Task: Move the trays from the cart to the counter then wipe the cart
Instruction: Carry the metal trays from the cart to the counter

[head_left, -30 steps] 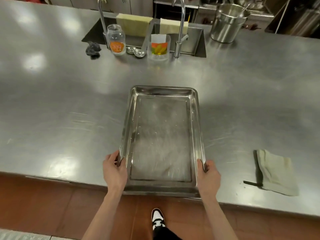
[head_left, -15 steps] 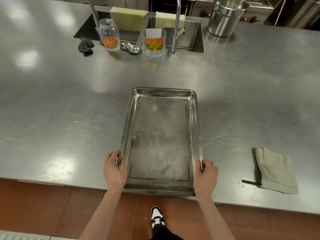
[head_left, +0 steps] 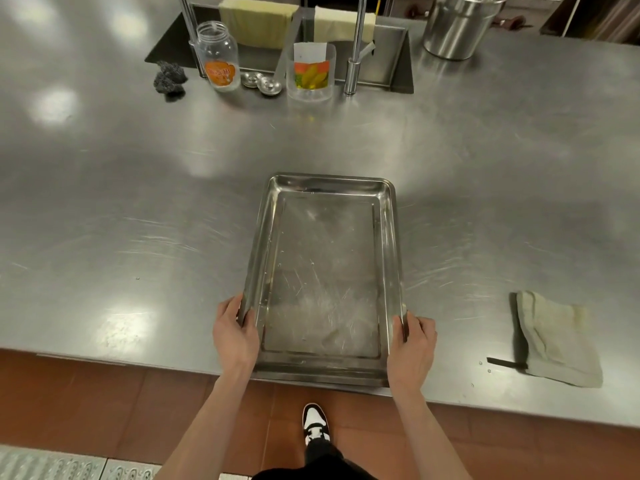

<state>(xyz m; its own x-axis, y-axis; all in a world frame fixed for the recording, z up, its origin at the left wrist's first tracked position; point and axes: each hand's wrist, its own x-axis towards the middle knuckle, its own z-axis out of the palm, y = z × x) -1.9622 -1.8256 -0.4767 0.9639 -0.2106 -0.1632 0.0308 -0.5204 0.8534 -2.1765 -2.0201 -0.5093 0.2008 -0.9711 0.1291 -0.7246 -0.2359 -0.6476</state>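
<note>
An empty rectangular steel tray (head_left: 325,188) lies lengthwise on the steel counter (head_left: 138,209), its near end at the counter's front edge. My left hand (head_left: 233,336) grips the tray's left rim near the front corner, thumb on the rim. On the opposite side my right hand (head_left: 412,344) grips the right rim, fingers curled around the edge. A folded grey-green cloth (head_left: 557,341) lies on the counter to the right of the tray. The cart is out of view.
At the back stand a sink (head_left: 391,60) with two taps, yellow cloths over its divider, a glass jar (head_left: 218,57), a clear tub (head_left: 311,72), metal lids, a steel scourer (head_left: 169,77) and a large steel pot (head_left: 457,26). Red tile floor lies below the counter edge.
The view has tilted slightly, so the counter items sit higher in frame. Both hands remain on the tray's rims, and the tray has barely shifted.
</note>
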